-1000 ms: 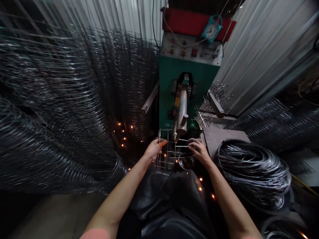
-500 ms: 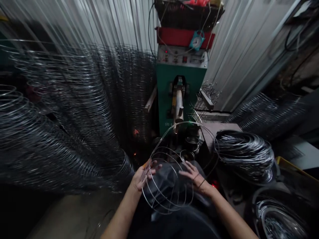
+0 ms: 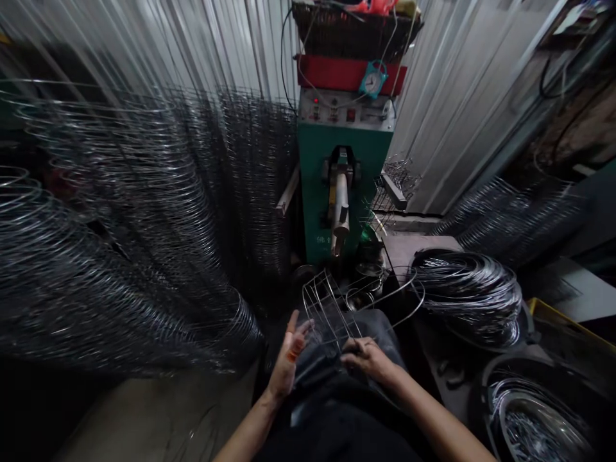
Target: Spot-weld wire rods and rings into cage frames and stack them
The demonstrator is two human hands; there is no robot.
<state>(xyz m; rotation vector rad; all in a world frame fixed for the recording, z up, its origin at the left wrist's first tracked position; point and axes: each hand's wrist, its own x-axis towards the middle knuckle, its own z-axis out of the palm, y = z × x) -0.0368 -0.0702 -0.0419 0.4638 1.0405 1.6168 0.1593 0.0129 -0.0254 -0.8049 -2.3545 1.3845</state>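
Note:
A round cage of thin steel wire point(image 3: 339, 301) lies tilted over my dark-covered lap, with wide hoops reaching out to the right. My right hand point(image 3: 369, 360) is closed on its near edge, fingers curled round the wire. On the other side, my left hand point(image 3: 287, 359) has its fingers apart, with an orange wrap on one of them. It is close to the cage's left end; whether it touches the wire I cannot tell. Beyond the cage stands a green machine point(image 3: 312, 173) with a metal arm point(image 3: 341, 199) pointing toward me.
Tall stacks of wire hoops point(image 3: 163, 186) fill the left side. At right, a bundle of wire rings point(image 3: 471, 289) sits beside a dark tub point(image 3: 486, 385) holding more metal rings. A blue clock point(image 3: 373, 79) hangs on the machine's red top.
The wire cage has turned from facing me to lying sideways, its wide hoops swinging down to the right. My right hand has closed on it; my left hand has come off the rim.

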